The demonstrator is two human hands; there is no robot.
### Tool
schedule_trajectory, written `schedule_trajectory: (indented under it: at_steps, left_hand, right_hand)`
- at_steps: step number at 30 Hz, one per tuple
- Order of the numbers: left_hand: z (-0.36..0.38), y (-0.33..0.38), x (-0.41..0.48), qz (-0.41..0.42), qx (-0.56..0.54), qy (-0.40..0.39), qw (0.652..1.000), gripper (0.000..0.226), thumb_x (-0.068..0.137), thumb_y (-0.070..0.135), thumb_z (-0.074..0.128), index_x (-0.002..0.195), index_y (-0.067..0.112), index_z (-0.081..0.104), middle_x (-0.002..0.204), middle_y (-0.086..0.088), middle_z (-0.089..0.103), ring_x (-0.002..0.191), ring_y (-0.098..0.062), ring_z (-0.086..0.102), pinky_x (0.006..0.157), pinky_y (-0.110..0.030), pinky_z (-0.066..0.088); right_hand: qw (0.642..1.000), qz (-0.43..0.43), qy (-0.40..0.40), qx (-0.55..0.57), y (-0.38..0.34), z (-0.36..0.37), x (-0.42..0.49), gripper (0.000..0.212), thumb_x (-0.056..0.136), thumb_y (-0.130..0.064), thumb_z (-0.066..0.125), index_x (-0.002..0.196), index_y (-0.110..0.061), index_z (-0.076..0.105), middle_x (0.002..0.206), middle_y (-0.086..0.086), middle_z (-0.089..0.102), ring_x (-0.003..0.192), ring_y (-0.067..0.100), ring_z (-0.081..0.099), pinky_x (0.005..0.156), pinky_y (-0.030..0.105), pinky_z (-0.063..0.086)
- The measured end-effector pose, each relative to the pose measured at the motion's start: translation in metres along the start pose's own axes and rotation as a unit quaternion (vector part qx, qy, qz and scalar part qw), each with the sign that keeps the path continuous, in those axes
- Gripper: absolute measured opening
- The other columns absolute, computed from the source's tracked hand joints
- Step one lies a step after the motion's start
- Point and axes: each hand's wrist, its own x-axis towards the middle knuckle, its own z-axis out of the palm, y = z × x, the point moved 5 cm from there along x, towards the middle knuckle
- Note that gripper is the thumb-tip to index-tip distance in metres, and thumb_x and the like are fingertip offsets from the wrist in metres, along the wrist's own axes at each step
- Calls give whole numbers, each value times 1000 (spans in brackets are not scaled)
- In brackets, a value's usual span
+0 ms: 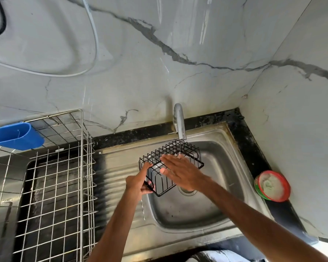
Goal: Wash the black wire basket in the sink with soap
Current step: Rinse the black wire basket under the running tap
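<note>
Over the sink [225, 167] bowl, just under the tap [179, 120], your left hand [138, 180] holds the black wire basket [180, 148] tilted, grip curled round its near-left corner. Your right hand [182, 173] lies flat on it, fingers straight. Expect it to be light, stiff and slippery when wet, so take it by the rim wire.

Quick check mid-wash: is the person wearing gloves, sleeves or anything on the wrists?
No. The left hand and right hand are bare, without gloves. No ring, watch or bracelet shows. The left forearm and right forearm are uncovered; no sleeve is visible.
</note>
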Motion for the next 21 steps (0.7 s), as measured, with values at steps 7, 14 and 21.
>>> schedule_trajectory:
  at_steps: [7,14,21]
  left_hand:
    - [-8,-7,-10,20,24,7,999,63,69,44,92,102,-5,73,71,-20,73,63,-33,74,55,-42,63]
    - [-9,-6,-16,37,26,-7,999,56,72,42,90,95,-5,71,79,-23,77,76,-38,77,65,-46,65]
    - [-10,-6,-10,43,12,-16,999,53,71,43,90,98,1,72,84,-21,78,84,-38,78,76,-54,65]
  right_hand:
    - [960,208,-71,175,109,-6,14,94,90,-82,11,162,-21,3,169,5,2,155,30,8,122,52,17]
    - [802,276,4,530,119,-20,9,85,71,-61,80,139,-15,55,151,11,48,140,30,41,112,60,31]
    - [862,276,42,424,109,-29,27,48,99,-48,56,116,-4,65,89,11,62,84,25,59,69,28,40]
